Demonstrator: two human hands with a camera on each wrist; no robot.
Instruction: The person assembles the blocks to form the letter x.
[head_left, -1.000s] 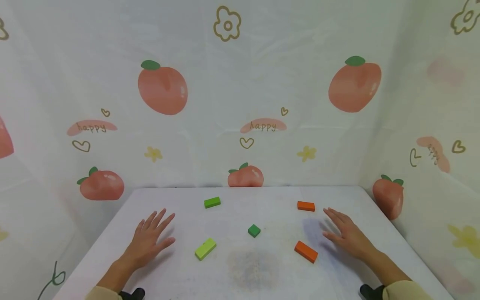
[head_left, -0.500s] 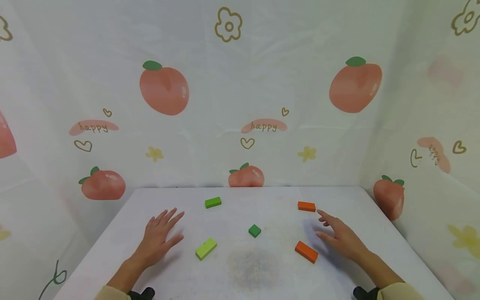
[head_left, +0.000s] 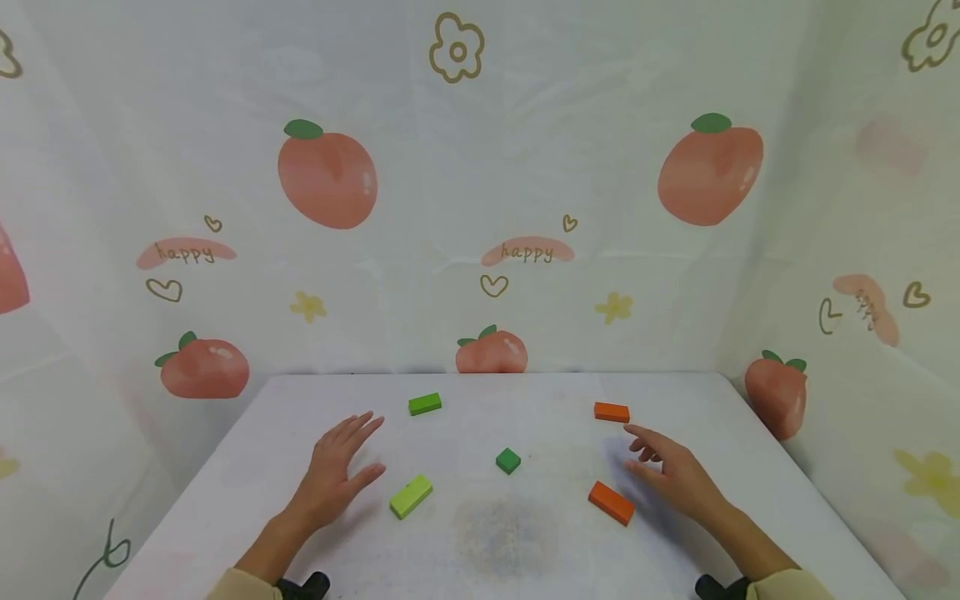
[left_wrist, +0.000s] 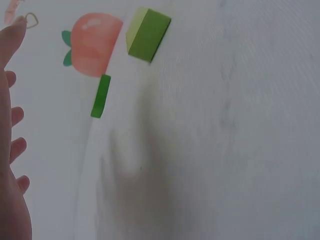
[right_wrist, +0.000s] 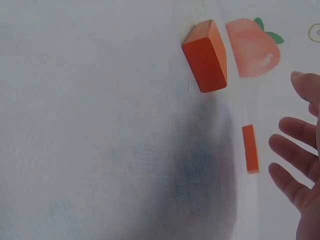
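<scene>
My left hand (head_left: 335,471) hovers above the table's left side, fingers extended and thumb apart, holding nothing. Nearest to it lies a light green block (head_left: 411,497), with a bright green block (head_left: 425,404) farther back. Over on the right, my right hand (head_left: 675,475) is held above the table, fingers loosely bent and grasping nothing. An orange block (head_left: 612,503) lies in front of its thumb, and a second orange block (head_left: 612,412) sits just beyond its index fingertip. Between the hands rests a small dark green cube (head_left: 507,461). The right wrist view shows both orange blocks apart from the fingers (right_wrist: 295,150).
The white table (head_left: 510,542) has a greyish smudge near its front middle. Behind it and along both sides hangs a pale curtain (head_left: 510,150) printed with peaches, hearts and flowers; it meets the table's back edge.
Both hands have moved inward, the left one to the right and the right one to the left. The right fingers have bent more. The blocks stay where they were.
</scene>
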